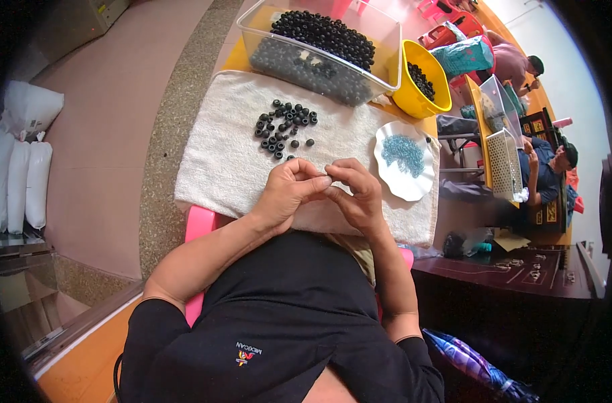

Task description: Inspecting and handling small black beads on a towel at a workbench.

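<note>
a small dark piece (328, 171) sits right where the fingertips of both hands meet, above the near half of the towel; it is mostly covered by skin, so its kind cannot be told. the fingers of the left hand (291, 193) come at it from the left, thumb and forefinger pinched on it, the others curled. the fingers of the right hand (359, 198) close on it from the other side, forefinger arched above, thumb below (which hand bears more of the grip, i cannot tell).

just beyond the left knuckles lie loose black beads (282, 131), scattered on the white towel (215, 144), the nearest partly hidden behind that hand. to the right of the right hand, near but apart, a white wavy-edged plate (418, 191) holds a spread of tiny blue beads (404, 156).

past the loose beads, on the bench (237, 57), stands a clear plastic tub (390, 50) with many more black beads in it, and just beside its right end a yellow bowl (408, 104) with some too. farther right, a person in dark blue (539, 164) sits by another bench; white sacks (39, 185) stand far left.
</note>
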{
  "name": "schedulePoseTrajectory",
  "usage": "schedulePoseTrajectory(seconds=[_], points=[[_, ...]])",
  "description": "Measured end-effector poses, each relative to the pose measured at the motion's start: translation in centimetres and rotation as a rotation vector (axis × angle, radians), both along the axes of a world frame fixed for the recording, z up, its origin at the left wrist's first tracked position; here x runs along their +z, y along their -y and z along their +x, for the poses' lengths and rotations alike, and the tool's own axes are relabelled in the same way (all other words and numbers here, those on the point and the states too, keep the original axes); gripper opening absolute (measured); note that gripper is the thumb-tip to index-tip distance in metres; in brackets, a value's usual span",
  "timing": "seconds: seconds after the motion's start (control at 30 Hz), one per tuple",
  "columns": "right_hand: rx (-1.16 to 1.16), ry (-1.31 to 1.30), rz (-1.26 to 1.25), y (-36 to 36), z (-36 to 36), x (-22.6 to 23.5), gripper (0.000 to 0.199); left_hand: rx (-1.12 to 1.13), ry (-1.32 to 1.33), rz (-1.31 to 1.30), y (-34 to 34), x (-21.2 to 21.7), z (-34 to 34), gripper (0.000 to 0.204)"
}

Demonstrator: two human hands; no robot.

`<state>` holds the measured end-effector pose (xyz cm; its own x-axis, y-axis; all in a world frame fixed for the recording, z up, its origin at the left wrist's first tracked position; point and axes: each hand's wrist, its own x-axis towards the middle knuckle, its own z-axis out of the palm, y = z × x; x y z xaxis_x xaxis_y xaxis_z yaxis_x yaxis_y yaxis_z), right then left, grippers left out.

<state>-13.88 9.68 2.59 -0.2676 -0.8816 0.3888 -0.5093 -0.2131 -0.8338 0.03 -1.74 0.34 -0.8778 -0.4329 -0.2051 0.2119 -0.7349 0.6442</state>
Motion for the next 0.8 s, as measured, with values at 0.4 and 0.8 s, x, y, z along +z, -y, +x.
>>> schedulePoseTrajectory(seconds=[0.4, 0.8], points=[[-0.075, -0.233, -0.061, 0.1, 0.3, 0.1, 0.038, -0.019, -0.021, -0.017, 0.2, -0.2, 0.0, 0.013], [-0.15, -0.472, -0.208, 0.6, 1.1, 0.5, 0.04, 0.012, -0.03, -0.051, 0.2, 0.0, -0.2, 0.015]])
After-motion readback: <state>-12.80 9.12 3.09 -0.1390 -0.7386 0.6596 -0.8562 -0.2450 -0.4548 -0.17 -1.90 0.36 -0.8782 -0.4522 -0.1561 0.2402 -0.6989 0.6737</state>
